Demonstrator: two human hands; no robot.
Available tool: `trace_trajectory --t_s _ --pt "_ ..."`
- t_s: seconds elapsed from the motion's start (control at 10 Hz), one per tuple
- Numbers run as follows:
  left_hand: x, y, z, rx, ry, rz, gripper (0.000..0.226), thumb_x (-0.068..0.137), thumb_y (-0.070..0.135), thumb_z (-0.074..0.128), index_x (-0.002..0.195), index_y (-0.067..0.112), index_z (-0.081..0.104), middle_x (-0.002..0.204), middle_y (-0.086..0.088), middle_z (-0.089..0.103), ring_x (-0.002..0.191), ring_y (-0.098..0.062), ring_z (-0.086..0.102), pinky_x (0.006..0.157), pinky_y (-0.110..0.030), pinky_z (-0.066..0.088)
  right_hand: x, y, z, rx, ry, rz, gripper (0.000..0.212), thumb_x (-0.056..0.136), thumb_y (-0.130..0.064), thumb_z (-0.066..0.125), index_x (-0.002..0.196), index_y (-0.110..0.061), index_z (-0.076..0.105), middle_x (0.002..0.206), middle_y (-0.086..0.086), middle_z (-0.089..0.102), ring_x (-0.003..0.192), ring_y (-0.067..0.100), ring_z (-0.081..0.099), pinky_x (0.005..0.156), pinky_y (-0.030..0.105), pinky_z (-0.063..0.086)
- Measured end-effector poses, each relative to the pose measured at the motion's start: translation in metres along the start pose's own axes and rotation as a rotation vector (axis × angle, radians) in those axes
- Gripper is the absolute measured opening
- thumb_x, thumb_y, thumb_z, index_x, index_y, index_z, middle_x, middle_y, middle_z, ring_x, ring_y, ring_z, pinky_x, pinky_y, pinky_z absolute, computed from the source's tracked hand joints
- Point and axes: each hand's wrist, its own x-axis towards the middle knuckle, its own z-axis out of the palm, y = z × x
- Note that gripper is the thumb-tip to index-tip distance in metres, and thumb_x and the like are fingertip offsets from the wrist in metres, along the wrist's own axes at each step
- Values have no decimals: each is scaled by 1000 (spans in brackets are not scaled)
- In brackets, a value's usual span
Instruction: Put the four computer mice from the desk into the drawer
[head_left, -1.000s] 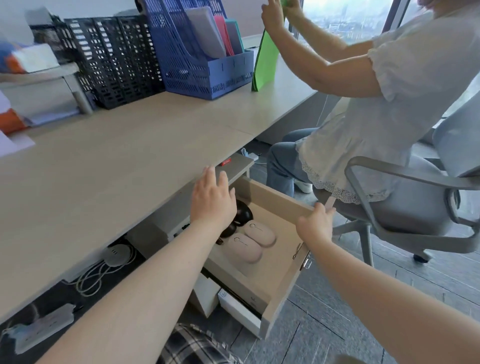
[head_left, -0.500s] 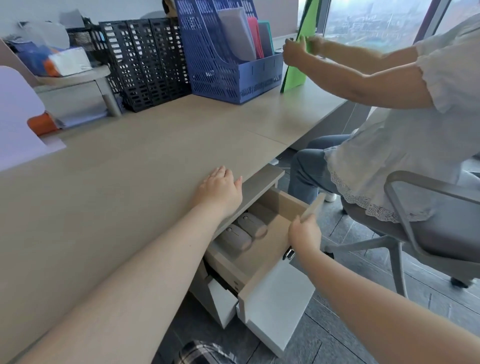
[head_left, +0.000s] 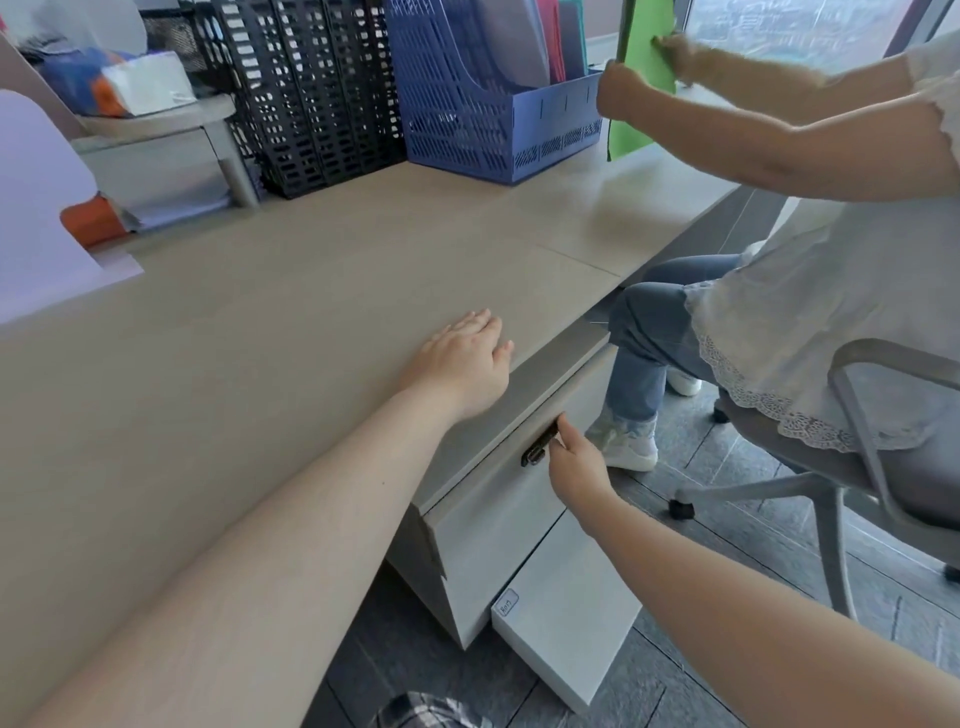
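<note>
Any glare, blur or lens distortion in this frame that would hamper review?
Head view: wide-angle bending curves the desk edge and window frame; daylight from the window washes out the upper right; the second person's hands on the green folder are motion-blurred; the right hand at the drawer handle stays fairly sharp.

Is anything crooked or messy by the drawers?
Yes, one thing. The bottom drawer front sticks out, open and tilted away from the cabinet, while the top drawer sits shut and flush. The right hand is at the top drawer's dark handle. Nothing looks spilled or broken.
</note>
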Motion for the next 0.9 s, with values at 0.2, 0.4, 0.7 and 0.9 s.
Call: trace_trajectory --t_s 0.2,0.4,0.7,0.9 --pt "3 -1 2 3 7 10 50 100 32 26 146 13 26 159 -2 19 146 -14 14 119 -33 12 19 -2 10 -120 -16 -25 50 100 -11 30 149 -19 31 109 4 55 95 21 48 87 35 43" --pt "4 0 4 37 7 11 51 100 32 24 147 12 23 159 -3 17 146 -15 13 119 -33 11 28 -1 15 -239 25 -36 43 102 -15 27 143 -13 40 76 -7 41 78 15 43 80 24 31" --pt "3 0 4 33 14 10 52 99 32 25 147 13 24 159 -2 18 146 -15 14 120 -34 13 26 -8 1 -389 -48 -93 48 96 -3 34 144 -8 35 133 18 51 113 35 54 100 44 44" --pt "-1 0 5 -1 32 9 51 100 33 24 147 14 24 159 -1 18 146 -14 14 118 -34 12 27 -10 -13 -654 -174 -2 29 95 -11 42 118 -2 58 134 16 56 123 33 53 96 33 45"
